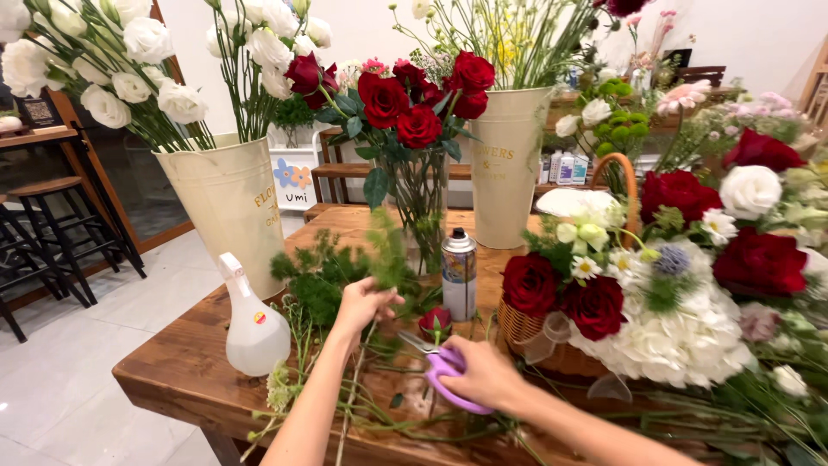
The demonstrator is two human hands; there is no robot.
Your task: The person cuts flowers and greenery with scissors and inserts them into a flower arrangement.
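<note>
While the left hand (362,304) grips a green sprig (384,250), the right hand (483,373) clasps purple scissors (444,367) near the table edge (164,388).

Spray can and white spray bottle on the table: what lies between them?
In the head view, between the spray can and the bottle lie feathery green stems, and the left hand grips one.

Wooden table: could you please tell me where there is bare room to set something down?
Bare wood shows at the wooden table's near-left corner, beside the white spray bottle. Stems crowd around both hands; the wicker flower basket fills the right.
</note>
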